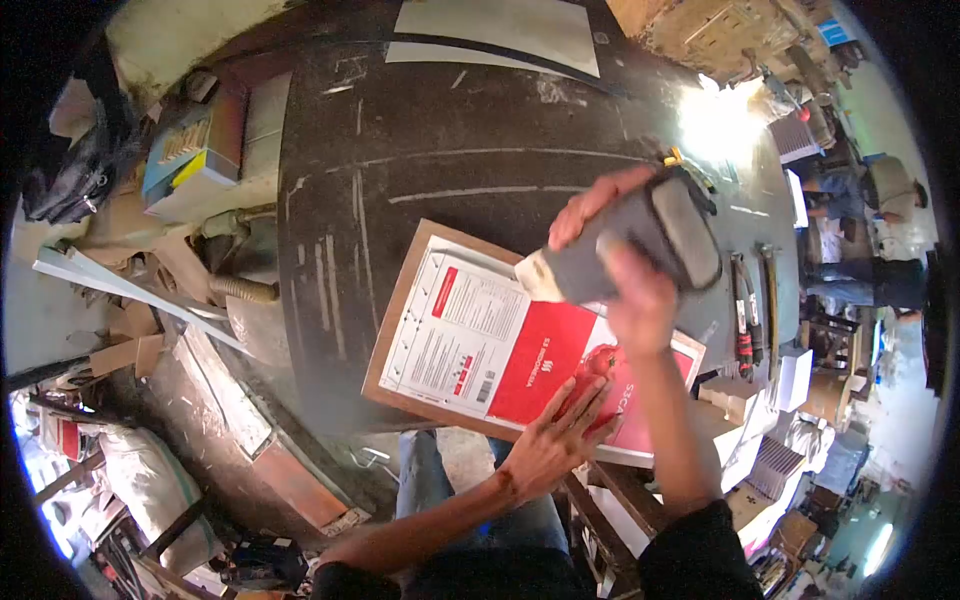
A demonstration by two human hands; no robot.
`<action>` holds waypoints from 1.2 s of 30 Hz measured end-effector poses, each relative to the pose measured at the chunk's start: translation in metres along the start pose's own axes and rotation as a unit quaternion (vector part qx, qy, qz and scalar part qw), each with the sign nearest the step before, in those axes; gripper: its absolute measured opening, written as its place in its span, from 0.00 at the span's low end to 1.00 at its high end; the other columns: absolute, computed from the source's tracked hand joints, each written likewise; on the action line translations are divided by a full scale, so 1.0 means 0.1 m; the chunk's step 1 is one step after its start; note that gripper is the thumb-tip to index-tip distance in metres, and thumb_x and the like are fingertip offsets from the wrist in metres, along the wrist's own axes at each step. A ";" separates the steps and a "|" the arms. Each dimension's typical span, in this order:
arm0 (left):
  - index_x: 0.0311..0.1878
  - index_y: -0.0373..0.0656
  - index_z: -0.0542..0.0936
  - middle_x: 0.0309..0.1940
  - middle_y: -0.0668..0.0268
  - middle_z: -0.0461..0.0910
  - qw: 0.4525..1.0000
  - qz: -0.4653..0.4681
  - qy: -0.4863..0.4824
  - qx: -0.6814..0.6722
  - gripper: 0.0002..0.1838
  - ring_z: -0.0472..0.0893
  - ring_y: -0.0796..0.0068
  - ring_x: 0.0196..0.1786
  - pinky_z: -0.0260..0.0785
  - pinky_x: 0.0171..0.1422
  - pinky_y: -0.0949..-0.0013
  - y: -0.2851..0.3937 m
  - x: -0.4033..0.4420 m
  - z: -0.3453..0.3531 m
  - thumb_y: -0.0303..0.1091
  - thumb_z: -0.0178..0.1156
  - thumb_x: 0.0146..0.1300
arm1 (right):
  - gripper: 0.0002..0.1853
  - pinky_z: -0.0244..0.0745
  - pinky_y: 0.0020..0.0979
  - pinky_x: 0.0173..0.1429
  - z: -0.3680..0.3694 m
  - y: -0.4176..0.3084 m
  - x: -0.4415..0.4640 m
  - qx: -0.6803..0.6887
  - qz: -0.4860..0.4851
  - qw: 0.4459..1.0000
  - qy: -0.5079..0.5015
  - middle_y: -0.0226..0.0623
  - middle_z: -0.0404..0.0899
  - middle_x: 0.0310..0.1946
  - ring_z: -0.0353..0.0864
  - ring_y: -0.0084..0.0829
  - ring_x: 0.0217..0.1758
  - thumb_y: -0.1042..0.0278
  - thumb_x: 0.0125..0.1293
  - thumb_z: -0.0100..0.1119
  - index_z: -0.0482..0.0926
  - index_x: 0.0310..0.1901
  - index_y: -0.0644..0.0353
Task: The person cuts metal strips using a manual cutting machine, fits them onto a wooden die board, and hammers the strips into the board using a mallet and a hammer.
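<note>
My left hand point(568, 435) lies flat, fingers spread, on a red and white printed sheet point(545, 360) with a tomato picture. The sheet lies on a brown board point(400, 312) whose edge shows around it, at the near edge of the dark table point(330, 220). Above the sheet's far right part, my right hand point(640, 295) grips a dark block point(590, 270) with a pale end and a grey face, its thumb on the near side and fingers around the far side. The right hand is smeared by motion, and the block's exact kind cannot be made out.
Red-handled pliers point(743, 320) and a long-handled tool point(769, 300) lie to the right. White sheets point(500, 30) rest at the table's far side. A blue box point(190, 160) stands at left; cartons point(745, 400) stand at right. Other people point(880, 280) are in the background.
</note>
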State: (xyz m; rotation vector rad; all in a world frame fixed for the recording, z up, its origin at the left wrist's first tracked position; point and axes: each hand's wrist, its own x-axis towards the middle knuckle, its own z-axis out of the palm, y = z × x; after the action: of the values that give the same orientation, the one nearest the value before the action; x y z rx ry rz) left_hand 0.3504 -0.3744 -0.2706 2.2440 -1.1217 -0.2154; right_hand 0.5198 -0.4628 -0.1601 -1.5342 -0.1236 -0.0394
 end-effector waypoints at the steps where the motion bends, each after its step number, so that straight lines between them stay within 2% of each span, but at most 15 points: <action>1: 0.78 0.57 0.64 0.78 0.52 0.58 1.000 -0.004 -0.002 0.004 0.36 0.52 0.58 0.83 0.35 0.87 0.45 0.01 0.00 0.02 0.45 0.55 0.65 | 0.15 0.74 0.33 0.54 -0.01 0.01 0.06 0.000 0.019 1.000 0.014 0.36 0.80 0.37 0.80 0.30 0.40 0.66 0.59 0.65 0.75 0.45 0.61; 5: 0.76 0.54 0.67 0.79 0.52 0.57 0.999 -0.029 0.033 0.022 0.35 0.52 0.60 0.83 0.36 0.87 0.45 -0.04 0.15 -0.05 0.43 0.57 0.63 | 0.23 0.71 0.39 0.59 -0.07 -0.49 0.17 0.076 -0.021 0.995 -0.057 0.45 0.76 0.43 0.78 0.38 0.47 0.61 0.61 0.63 0.71 0.52 0.68; 10: 0.71 0.51 0.72 0.79 0.51 0.55 0.993 -0.056 0.098 -0.016 0.36 0.51 0.60 0.83 0.35 0.87 0.47 -0.29 0.47 -0.13 0.42 0.62 0.56 | 0.22 0.69 0.37 0.52 -0.03 -0.91 0.52 -0.024 -0.205 0.955 -0.212 0.33 0.75 0.31 0.75 0.34 0.38 0.44 0.61 0.63 0.70 0.40 0.54; 13: 0.71 0.47 0.73 0.81 0.48 0.50 0.993 -0.040 0.093 -0.052 0.32 0.44 0.59 0.85 0.30 0.87 0.46 -0.29 0.45 -0.19 0.38 0.57 0.61 | 0.21 0.69 0.37 0.55 0.54 -0.32 0.51 0.004 -0.172 0.979 -0.113 0.32 0.78 0.33 0.77 0.34 0.45 0.49 0.59 0.64 0.74 0.45 0.56; 15: 0.70 0.45 0.74 0.79 0.49 0.56 0.995 -0.052 0.090 -0.004 0.32 0.48 0.59 0.84 0.31 0.87 0.46 -0.30 0.44 -0.09 0.39 0.57 0.60 | 0.22 0.69 0.37 0.58 0.90 0.05 0.50 0.022 -0.147 0.988 -0.045 0.32 0.81 0.35 0.79 0.34 0.49 0.52 0.58 0.65 0.76 0.48 0.57; 18: 0.65 0.39 0.77 0.74 0.53 0.66 0.994 -0.051 0.100 -0.015 0.28 0.57 0.57 0.81 0.34 0.87 0.47 -0.31 0.37 0.04 0.36 0.56 0.59 | 0.13 0.74 0.29 0.45 0.95 -0.02 0.75 -0.091 -0.111 0.981 -0.131 0.30 0.82 0.31 0.80 0.21 0.39 0.60 0.59 0.69 0.80 0.37 0.60; 20: 0.64 0.40 0.77 0.74 0.52 0.65 0.992 -0.049 0.107 -0.037 0.28 0.56 0.57 0.81 0.34 0.87 0.48 -0.31 0.42 -0.09 0.36 0.56 0.59 | 0.11 0.77 0.24 0.35 0.91 0.02 0.87 0.038 -0.153 0.982 -0.108 0.28 0.83 0.25 0.81 0.17 0.28 0.64 0.58 0.73 0.82 0.30 0.62; 21: 0.64 0.40 0.78 0.75 0.52 0.64 0.990 -0.052 0.113 -0.062 0.27 0.54 0.57 0.82 0.34 0.87 0.48 -0.30 0.44 -0.13 0.36 0.56 0.59 | 0.12 0.77 0.24 0.36 0.81 0.00 0.91 0.072 -0.151 0.980 -0.108 0.29 0.84 0.27 0.82 0.18 0.29 0.63 0.58 0.72 0.82 0.30 0.62; 22: 0.66 0.43 0.77 0.77 0.50 0.61 0.992 -0.057 0.105 -0.046 0.28 0.52 0.57 0.83 0.33 0.87 0.48 -0.29 0.44 -0.14 0.37 0.56 0.60 | 0.12 0.78 0.27 0.40 0.67 -0.01 0.93 0.046 -0.079 0.988 -0.121 0.34 0.86 0.34 0.83 0.20 0.34 0.61 0.62 0.68 0.84 0.35 0.62; 24: 0.67 0.44 0.76 0.78 0.50 0.59 0.992 -0.054 0.105 -0.040 0.29 0.50 0.57 0.83 0.32 0.87 0.48 -0.30 0.44 -0.16 0.39 0.56 0.61 | 0.16 0.78 0.30 0.47 0.37 -0.02 0.95 0.060 -0.153 0.974 -0.156 0.42 0.85 0.39 0.84 0.29 0.42 0.60 0.67 0.61 0.82 0.48 0.64; 27: 0.73 0.48 0.70 0.80 0.52 0.53 0.997 -0.045 0.064 0.020 0.33 0.45 0.59 0.85 0.29 0.87 0.47 -0.31 0.45 -0.11 0.46 0.57 0.64 | 0.17 0.78 0.29 0.47 -0.16 -0.41 0.70 0.057 -0.194 0.968 -0.149 0.41 0.84 0.39 0.84 0.28 0.42 0.61 0.66 0.63 0.81 0.50 0.64; 29: 0.73 0.54 0.72 0.79 0.55 0.58 0.995 -0.054 0.081 -0.016 0.40 0.51 0.59 0.83 0.38 0.86 0.45 -0.29 0.45 -0.15 0.46 0.67 0.54 | 0.18 0.78 0.29 0.47 -0.54 -0.64 0.48 0.028 -0.202 0.971 -0.127 0.40 0.83 0.39 0.83 0.28 0.42 0.61 0.66 0.64 0.80 0.51 0.63; 30: 0.73 0.54 0.72 0.79 0.55 0.58 0.996 -0.038 0.075 -0.032 0.40 0.51 0.59 0.83 0.38 0.86 0.45 -0.26 0.46 -0.18 0.46 0.67 0.54 | 0.18 0.77 0.29 0.48 -0.69 -0.66 0.36 0.017 -0.200 0.973 -0.112 0.40 0.82 0.40 0.83 0.27 0.42 0.61 0.65 0.64 0.80 0.52 0.63; 35: 0.66 0.59 0.79 0.78 0.56 0.61 0.992 -0.089 0.079 -0.038 0.35 0.59 0.58 0.81 0.44 0.84 0.43 -0.25 0.50 -0.26 0.42 0.73 0.50 | 0.21 0.76 0.28 0.48 -0.91 -0.10 -0.04 -0.029 -0.094 0.994 0.037 0.38 0.81 0.40 0.81 0.26 0.41 0.62 0.64 0.66 0.78 0.55 0.62; 36: 0.69 0.58 0.77 0.79 0.58 0.59 0.993 -0.092 0.061 -0.029 0.37 0.55 0.61 0.82 0.40 0.85 0.46 -0.23 0.52 -0.31 0.44 0.72 0.52 | 0.22 0.76 0.28 0.48 -0.96 -0.04 0.00 -0.019 -0.082 0.995 0.053 0.38 0.80 0.40 0.81 0.26 0.41 0.63 0.63 0.67 0.77 0.56 0.62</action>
State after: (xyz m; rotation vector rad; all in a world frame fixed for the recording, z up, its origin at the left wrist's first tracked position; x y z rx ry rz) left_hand 0.4105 -0.3896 -0.2529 2.2767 -0.8345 -0.1819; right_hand 0.5246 -0.5587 -0.1592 -1.5543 -0.1642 -0.2553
